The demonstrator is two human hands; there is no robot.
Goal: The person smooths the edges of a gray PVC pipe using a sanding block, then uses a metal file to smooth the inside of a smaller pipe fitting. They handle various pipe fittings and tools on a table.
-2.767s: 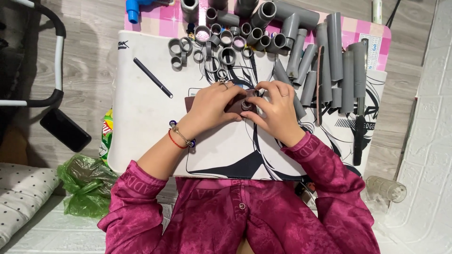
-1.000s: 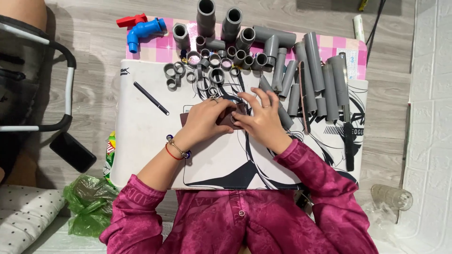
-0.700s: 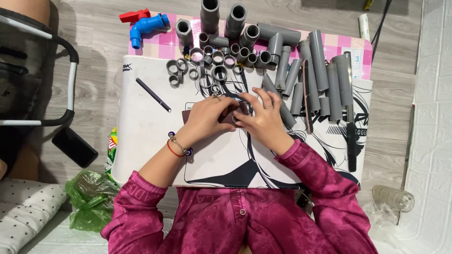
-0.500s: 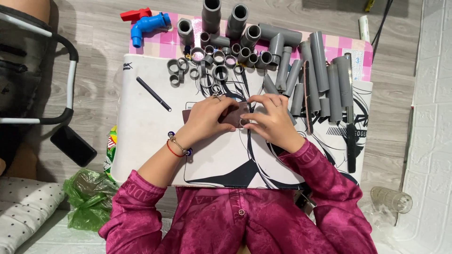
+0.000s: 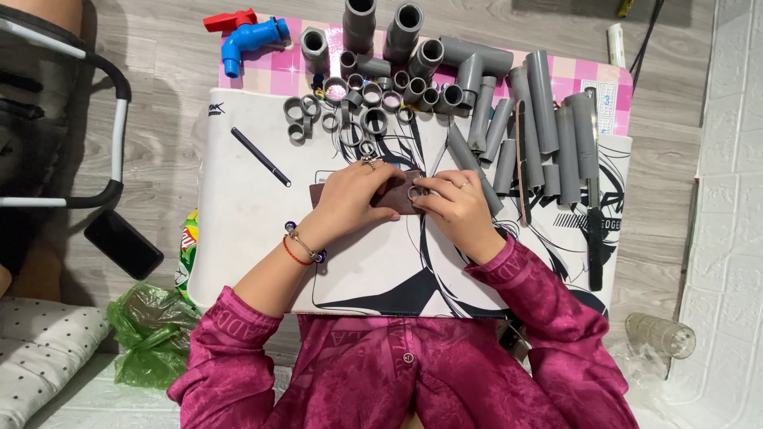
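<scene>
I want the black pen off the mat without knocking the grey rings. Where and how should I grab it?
Take the black pen at its middle, pinching across its thin shaft from above. It lies flat and slanted on the white mat, apart from the grey rings, so coming in from its lower left side likely keeps fingers away from them.

Even, soft daylight fills the overhead view; no single source is visible. The white mat (image 5: 262, 238) is bright but not blown out, and its printed lines stay crisp. Shadows are faint and short: a thin dark edge lies under the left hand (image 5: 354, 199) and right hand (image 5: 457, 208), and beside the grey pipes (image 5: 548, 135). A mild sheen marks the glass jar (image 5: 656, 334) and the green bag (image 5: 151, 334). Focus is sharp across the centre. Straight floorboards bow slightly toward the frame corners, showing wide-angle distortion. No motion blur shows.
</scene>
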